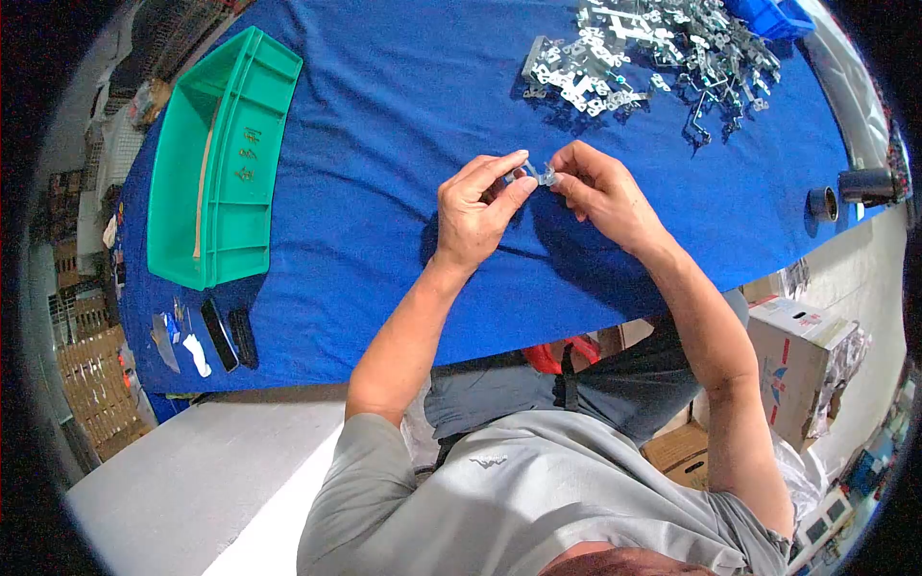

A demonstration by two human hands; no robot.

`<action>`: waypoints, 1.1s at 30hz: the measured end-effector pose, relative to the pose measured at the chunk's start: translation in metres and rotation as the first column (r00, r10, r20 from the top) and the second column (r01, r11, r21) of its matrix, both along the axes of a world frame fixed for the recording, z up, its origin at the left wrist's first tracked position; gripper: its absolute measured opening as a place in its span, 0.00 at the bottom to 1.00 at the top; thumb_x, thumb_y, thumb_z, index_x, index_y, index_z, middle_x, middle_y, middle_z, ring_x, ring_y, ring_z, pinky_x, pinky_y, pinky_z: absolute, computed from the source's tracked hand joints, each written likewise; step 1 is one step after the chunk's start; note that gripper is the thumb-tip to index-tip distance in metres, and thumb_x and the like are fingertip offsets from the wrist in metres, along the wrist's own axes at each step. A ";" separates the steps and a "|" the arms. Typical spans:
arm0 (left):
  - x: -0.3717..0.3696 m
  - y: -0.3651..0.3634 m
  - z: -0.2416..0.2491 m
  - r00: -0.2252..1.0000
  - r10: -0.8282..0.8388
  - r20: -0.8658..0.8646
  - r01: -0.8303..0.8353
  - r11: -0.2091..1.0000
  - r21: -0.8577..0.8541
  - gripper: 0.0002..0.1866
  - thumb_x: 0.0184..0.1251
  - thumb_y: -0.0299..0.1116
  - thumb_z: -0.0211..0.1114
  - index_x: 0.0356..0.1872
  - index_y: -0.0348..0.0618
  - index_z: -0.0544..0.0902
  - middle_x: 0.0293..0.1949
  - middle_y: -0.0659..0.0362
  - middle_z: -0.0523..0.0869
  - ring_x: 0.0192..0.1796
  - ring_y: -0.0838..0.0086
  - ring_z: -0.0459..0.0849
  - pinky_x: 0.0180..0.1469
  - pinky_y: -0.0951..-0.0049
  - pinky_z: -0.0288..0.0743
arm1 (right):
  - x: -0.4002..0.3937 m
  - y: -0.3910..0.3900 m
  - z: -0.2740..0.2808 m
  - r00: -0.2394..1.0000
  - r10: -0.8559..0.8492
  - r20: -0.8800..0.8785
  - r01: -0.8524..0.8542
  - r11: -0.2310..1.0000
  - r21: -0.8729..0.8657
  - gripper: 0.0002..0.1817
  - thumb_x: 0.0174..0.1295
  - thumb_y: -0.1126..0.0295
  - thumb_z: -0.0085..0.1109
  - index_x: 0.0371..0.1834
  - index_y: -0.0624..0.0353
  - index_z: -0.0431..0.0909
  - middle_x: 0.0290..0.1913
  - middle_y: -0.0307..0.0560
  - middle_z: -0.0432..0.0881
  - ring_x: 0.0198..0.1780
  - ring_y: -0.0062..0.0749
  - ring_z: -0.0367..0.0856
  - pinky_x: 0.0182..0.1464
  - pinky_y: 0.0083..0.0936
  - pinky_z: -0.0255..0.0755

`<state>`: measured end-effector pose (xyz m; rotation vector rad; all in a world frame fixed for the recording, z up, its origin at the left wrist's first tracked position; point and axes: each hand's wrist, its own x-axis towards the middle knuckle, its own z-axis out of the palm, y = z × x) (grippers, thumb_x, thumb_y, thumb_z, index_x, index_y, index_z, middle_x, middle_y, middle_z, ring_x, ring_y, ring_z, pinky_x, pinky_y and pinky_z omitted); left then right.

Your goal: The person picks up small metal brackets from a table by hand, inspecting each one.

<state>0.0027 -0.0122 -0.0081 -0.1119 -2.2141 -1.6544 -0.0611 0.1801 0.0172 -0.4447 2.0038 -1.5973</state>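
Observation:
Above the blue cloth (375, 192), a small silvery metal part (541, 177) is held between both of my hands. My left hand (475, 209) pinches its left end between thumb and fingers. The right end is gripped by the thumb and index finger of my right hand (605, 197). Fingertips cover much of the part, so its full shape cannot be made out. Beyond my hands, at the upper right, lies a loose pile of similar metal parts (600, 72), some silvery and some darker.
A green plastic crate (252, 158) stands at the left. Below it lie a dark phone-like object (219, 334) and small tools. A blue bin (773, 17) is at the far right corner, and a dark cylinder (822, 204) sits near the right edge. Cardboard boxes (792, 350) stand below.

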 end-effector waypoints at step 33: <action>0.004 0.000 0.003 0.947 0.020 0.322 -0.099 0.968 0.232 0.15 0.76 0.37 0.65 0.56 0.39 0.85 0.38 0.60 0.89 0.28 0.86 0.79 0.27 0.83 0.76 | 0.002 -0.002 -0.001 0.999 0.019 -0.027 -0.019 1.000 -0.021 0.11 0.75 0.64 0.56 0.45 0.63 0.79 0.31 0.37 0.80 0.31 0.17 0.74 0.33 0.22 0.71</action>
